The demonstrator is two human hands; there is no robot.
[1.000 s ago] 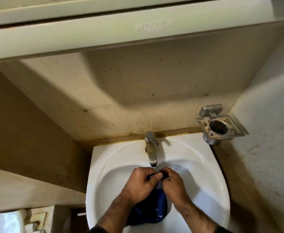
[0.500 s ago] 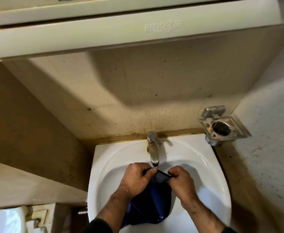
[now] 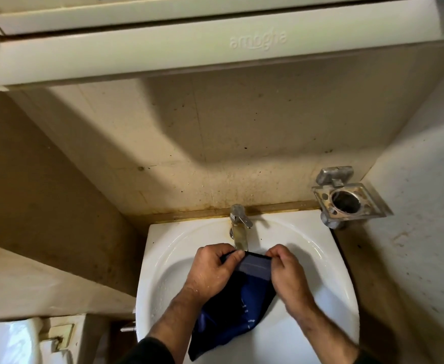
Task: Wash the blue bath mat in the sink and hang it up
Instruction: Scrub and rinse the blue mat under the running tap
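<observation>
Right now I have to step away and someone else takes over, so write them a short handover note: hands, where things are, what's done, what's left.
Left hand: pinches the top edge of the blue bath mat, left of the tap.
Right hand: pinches the same edge, on the right.
Mat: stretched between both hands just under the tap spout; the rest hangs down into the white sink, toward the near rim.
Done: mat is in the sink, edge held at the spout.
Cannot tell: whether water is running.
Left: finish washing, then hang it up. No hanging spot shows in this view.
</observation>
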